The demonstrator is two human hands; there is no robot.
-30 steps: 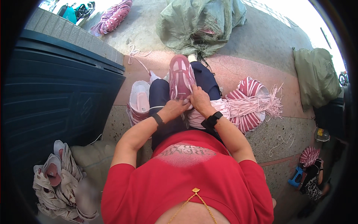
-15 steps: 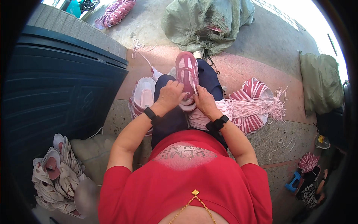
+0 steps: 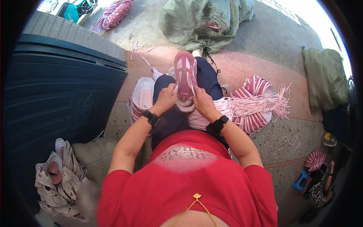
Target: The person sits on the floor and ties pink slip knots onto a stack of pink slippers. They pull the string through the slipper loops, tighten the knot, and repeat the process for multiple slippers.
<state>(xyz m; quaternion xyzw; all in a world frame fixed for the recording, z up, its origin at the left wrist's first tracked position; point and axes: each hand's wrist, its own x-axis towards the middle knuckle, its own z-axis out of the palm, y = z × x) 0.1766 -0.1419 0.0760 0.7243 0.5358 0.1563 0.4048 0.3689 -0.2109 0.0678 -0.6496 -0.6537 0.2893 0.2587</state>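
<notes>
A dusky-pink shoe upper (image 3: 185, 73) rests on my lap between my thighs, its rounded toe pointing away from me and its tongue facing up. My left hand (image 3: 167, 97) pinches the left edge beside the tongue, fingers closed. On the opposite edge my right hand (image 3: 204, 100) grips in the same way, thumb and fingertips together. Something thin and pale, maybe a lace, shows at the fingertips, but I cannot make it out clearly. Right of my leg lies a bundle of pink-and-white striped uppers (image 3: 254, 104) with pale laces (image 3: 242, 107) spread across it.
At my left stand more pale pink uppers (image 3: 144, 94) and a dark blue door panel (image 3: 68, 79). White uppers (image 3: 56, 178) are piled lower left. A green woven sack (image 3: 204, 24) sits ahead, another sack (image 3: 326, 79) at right. A person (image 3: 319, 191) is at the lower right.
My left hand has shifted slightly left and down, off the tongue to the upper's left edge. The right hand has moved a little left and stays at the right edge.
</notes>
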